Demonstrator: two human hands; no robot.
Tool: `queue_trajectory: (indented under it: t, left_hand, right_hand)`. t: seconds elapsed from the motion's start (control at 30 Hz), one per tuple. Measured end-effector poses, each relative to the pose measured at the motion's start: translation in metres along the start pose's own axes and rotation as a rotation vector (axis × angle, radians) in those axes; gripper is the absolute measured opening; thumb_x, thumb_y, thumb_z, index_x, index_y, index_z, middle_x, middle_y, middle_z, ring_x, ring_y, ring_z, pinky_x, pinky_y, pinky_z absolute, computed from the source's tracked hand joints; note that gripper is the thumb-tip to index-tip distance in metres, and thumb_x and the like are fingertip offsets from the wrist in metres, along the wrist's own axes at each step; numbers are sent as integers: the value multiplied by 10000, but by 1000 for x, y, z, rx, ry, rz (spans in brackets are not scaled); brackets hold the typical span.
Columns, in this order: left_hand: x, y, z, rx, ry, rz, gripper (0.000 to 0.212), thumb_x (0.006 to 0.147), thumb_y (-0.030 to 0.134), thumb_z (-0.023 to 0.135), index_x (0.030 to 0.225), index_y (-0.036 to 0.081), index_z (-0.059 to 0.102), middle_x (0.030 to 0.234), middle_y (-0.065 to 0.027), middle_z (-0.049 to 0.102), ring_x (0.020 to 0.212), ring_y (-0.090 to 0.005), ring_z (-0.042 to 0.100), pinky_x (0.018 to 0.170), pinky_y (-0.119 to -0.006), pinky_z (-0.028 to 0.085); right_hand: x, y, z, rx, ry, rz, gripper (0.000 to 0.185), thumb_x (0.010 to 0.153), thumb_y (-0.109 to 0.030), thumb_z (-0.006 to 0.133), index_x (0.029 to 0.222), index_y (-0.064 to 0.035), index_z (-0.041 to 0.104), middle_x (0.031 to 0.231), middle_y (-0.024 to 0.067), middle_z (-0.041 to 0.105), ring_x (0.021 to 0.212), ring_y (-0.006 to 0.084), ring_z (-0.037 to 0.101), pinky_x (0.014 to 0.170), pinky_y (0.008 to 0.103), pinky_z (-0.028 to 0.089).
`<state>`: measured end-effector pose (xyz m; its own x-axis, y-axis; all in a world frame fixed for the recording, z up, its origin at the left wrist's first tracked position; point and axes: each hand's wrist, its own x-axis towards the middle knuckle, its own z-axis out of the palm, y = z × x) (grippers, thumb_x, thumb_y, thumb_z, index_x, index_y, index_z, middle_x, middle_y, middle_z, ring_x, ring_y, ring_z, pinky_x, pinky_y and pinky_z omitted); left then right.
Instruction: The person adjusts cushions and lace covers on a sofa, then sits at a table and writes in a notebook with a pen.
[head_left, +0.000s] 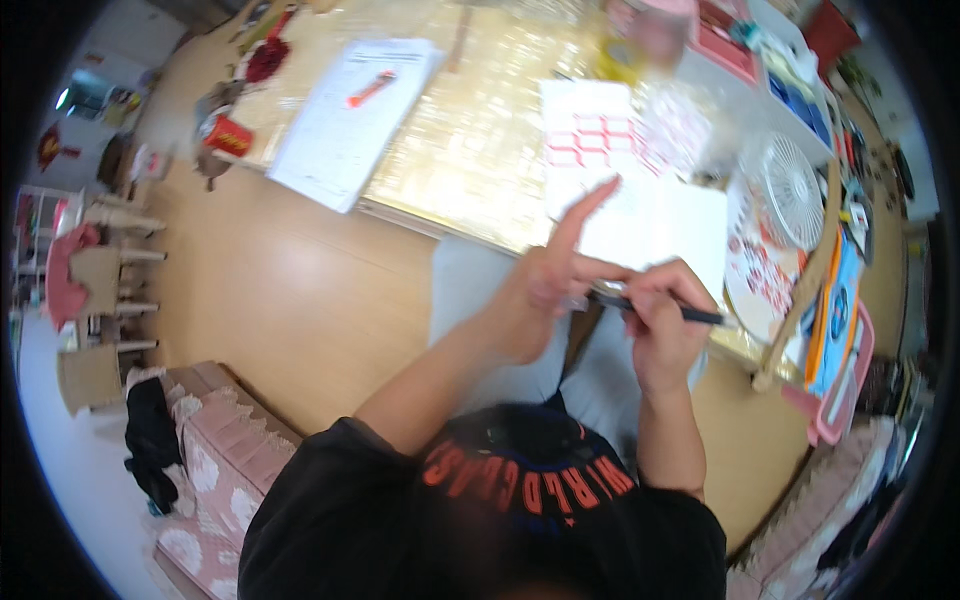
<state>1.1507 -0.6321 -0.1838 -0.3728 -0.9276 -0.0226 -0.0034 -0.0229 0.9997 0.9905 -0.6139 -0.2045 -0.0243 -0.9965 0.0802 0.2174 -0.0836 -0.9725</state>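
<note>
My right hand (664, 322) grips a dark pen (697, 314) with a pale end pointing right. The pen's other end reaches my left hand (540, 300), whose index finger sticks out over the table while another finger stretches towards the right hand. A small shiny, clear bit shows by the left palm; blur hides whether it is held. Both hands are above my lap at the table's near edge. Just beyond them lies white paper (652, 217), with red grid-like marks on the sheet (592, 139) further up. A crumpled clear plastic bag (679, 127) rests against that sheet.
A stack of printed sheets (337, 135) with an orange tool (371, 90) on it overhangs the table edge at left. A red can (229, 136) stands near the corner. On the right are a white fan (787, 191), a storage box (750, 82) and a blue-orange packet (834, 315).
</note>
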Motion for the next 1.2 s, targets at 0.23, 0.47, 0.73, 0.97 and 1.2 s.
queue_trajectory:
  t: [0.23, 0.47, 0.73, 0.97, 1.2]
  left_hand:
    - [-12, -13, -2, -116, -78, 49, 802, 797, 189, 347, 1549, 113, 79, 1010, -39, 709, 581, -43, 340, 529, -189, 262]
    - [-18, -26, 1, -97, -115, 205, 820, 967, 530, 391, 1530, 38, 55, 1015, -93, 700, 730, -140, 526, 661, -251, 403]
    - [-38, -23, -6, -226, -37, 142, 822, 949, 649, 358, 1457, 9, 267, 1063, -130, 678, 727, -87, 616, 611, -230, 475]
    - [-38, -48, -4, 251, 453, 10, 359, 1030, 288, 384, 1098, 17, 608, 788, -61, 654, 689, -98, 620, 594, -242, 466]
    - [-25, -76, -56, -106, 681, -98, 227, 1016, 192, 430, 1130, 30, 541, 730, 5, 479, 587, -60, 391, 534, -225, 350]
  right_hand:
    - [-15, 4, 0, 119, -10, 10, 90, 830, -29, 546, 764, 23, 580, 661, 49, 585, 492, 63, 454, 459, 200, 350]
    - [-21, -2, 8, -35, -128, 139, 76, 880, -49, 563, 825, 1, 577, 619, 28, 557, 501, 53, 474, 462, 197, 345]
    - [-37, 9, 27, 110, -143, 177, 104, 952, -76, 564, 879, -3, 551, 665, 70, 590, 521, 108, 551, 475, 223, 439]
    - [-30, 28, 28, 128, -193, 274, 347, 906, -112, 658, 1188, 14, 502, 905, 95, 626, 763, 148, 612, 668, 276, 500]
    - [-25, 52, -28, -1373, -189, -374, 864, 661, -299, 833, 1377, -44, 422, 1389, 121, 475, 1327, 321, 410, 1150, 559, 171]
